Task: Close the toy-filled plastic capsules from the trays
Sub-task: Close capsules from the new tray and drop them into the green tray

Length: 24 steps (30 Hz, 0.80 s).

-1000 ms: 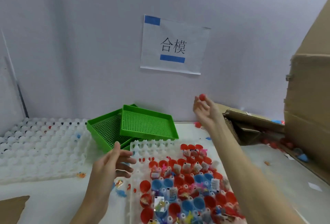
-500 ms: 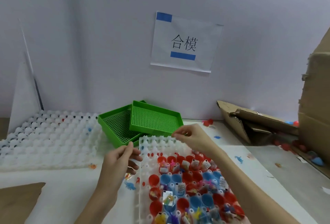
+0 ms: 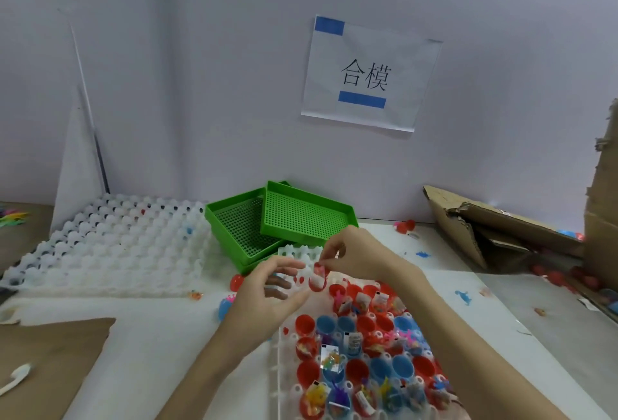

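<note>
Item: red capsule (image 3: 317,280), lifted above the far end of the filled tray (image 3: 361,346), between my two hands over the bench (image 3: 501,302).

Holder: my right hand (image 3: 354,257), fingers (image 3: 326,260) curled and pinching the capsule's upper rim. My left hand (image 3: 267,292) sits just beside it, fingers loosely spread, holding nothing I can make out.

Orientation: the long axis reads roughly upright, rounded end down and open mouth up, tipped slightly toward me; blur keeps me from being surer.

Handling note, my judgement: I would cup the lower half in the left hand, tuck the toy packet fully inside, line the two rims up squarely, then press straight along the axis until they seat. A skewed press would likely pinch the packet or pop the halves apart.

Stock: many open red and blue capsules remain in the tray.
</note>
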Each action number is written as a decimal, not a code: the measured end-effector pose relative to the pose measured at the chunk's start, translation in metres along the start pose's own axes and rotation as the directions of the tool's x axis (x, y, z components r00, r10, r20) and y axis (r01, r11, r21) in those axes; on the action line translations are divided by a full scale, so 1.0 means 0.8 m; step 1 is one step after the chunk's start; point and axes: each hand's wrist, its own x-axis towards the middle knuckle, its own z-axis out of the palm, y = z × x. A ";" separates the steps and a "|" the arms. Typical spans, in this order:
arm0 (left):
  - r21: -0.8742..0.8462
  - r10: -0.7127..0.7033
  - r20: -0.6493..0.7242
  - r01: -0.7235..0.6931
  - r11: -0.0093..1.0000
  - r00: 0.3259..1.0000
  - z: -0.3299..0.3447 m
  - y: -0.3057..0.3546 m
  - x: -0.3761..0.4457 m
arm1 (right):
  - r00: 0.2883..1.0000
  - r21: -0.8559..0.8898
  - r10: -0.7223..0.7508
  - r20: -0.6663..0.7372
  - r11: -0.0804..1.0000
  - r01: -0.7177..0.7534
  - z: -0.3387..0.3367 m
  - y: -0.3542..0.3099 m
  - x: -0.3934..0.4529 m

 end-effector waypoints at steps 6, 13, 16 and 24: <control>-0.141 0.050 -0.060 -0.058 0.988 0.997 0.013 0.004 0.001 | 0.998 0.115 0.037 -0.056 0.993 -0.031 0.012 -0.015 -0.015; -0.188 -0.037 -0.109 0.015 0.982 0.993 0.005 -0.002 0.003 | 0.936 0.687 0.216 -0.278 0.725 0.037 0.065 -0.027 -0.056; -0.208 -0.044 -0.103 0.021 0.978 0.994 0.005 -0.002 0.003 | 0.933 0.708 0.169 -0.319 0.697 0.116 0.068 -0.033 -0.068; -0.269 0.026 -0.085 -0.048 0.962 0.996 0.002 0.008 0.001 | 0.941 0.829 0.164 -0.297 0.534 0.168 0.060 -0.045 -0.086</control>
